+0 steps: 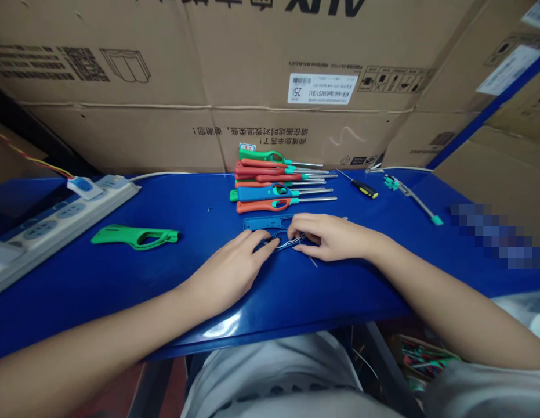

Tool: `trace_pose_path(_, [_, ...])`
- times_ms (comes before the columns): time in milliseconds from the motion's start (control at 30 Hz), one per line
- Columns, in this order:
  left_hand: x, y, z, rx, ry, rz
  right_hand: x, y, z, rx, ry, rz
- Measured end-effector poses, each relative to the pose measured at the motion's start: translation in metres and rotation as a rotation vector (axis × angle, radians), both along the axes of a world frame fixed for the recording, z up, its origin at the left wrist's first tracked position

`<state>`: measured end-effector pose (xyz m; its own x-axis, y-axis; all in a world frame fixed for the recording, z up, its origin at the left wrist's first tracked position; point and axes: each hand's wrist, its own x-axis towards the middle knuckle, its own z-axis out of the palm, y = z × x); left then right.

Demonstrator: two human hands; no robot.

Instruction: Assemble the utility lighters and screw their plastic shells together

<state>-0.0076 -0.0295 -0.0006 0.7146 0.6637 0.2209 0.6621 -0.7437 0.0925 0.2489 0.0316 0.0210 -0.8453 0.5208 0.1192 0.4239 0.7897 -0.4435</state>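
An opened blue gas lighter casing lies on the blue tabletop in front of me, and one half [261,223] shows above my fingers. My left hand [228,268] holds the nearer part of the casing, index finger and thumb pressed on it. White wires [283,245] run along that part, between my hands. Thumb and fingertips of my right hand [334,237] are closed together at the wires' right end; the exact grip is partly hidden. A thin metal rod [313,262] sticks out below the right fingers.
Several assembled lighters [265,191] lie stacked behind my hands. To the left are a green casing [122,234] and a power strip [56,223]. A screwdriver [363,187] and a lighter nozzle assembly [415,203] lie right. A cardboard wall [252,69] stands behind.
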Motion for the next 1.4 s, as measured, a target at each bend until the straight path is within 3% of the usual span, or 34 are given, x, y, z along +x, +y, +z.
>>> trace_pose_path(167, [0.001,0.0,0.005,-0.049,-0.033,-0.016,0.001,0.002,-0.002,0.005,0.018,0.025])
trace_pose_path(833, [0.003,-0.003,0.013,0.024,0.113,-0.001,-0.003,0.004,-0.008,0.094,0.09,0.043])
trace_pose_path(1400, [0.001,-0.006,0.014,0.048,0.17,-0.029,-0.003,0.003,-0.007,0.086,0.103,0.1])
